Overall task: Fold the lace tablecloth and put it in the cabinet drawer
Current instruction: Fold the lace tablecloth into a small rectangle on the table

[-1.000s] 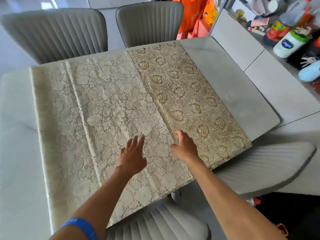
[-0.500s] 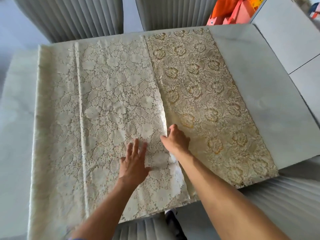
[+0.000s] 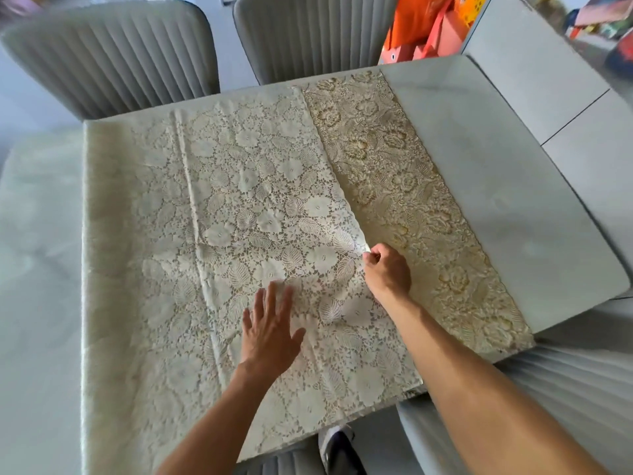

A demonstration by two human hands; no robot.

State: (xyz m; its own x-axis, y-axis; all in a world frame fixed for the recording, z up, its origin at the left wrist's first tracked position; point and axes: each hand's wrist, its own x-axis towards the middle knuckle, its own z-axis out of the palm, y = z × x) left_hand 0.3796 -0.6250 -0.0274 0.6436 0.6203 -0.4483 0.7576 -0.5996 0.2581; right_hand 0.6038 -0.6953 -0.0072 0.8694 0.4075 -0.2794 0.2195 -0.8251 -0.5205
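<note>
Cream lace tablecloth (image 3: 239,207) lies spread on the tabletop (image 3: 513,207), its near hem hanging off the near edge. On it the left hand (image 3: 269,332) presses flat, fingers straight and spread, while the right hand (image 3: 387,270) pinches the cloth's free right-hand edge, where a gold patterned layer (image 3: 404,186) shows beside it. Folding looks under way; next, that edge probably needs carrying leftward. Bare tabletop flanks both sides; chairs (image 3: 113,53) crowd the far edge.
</note>
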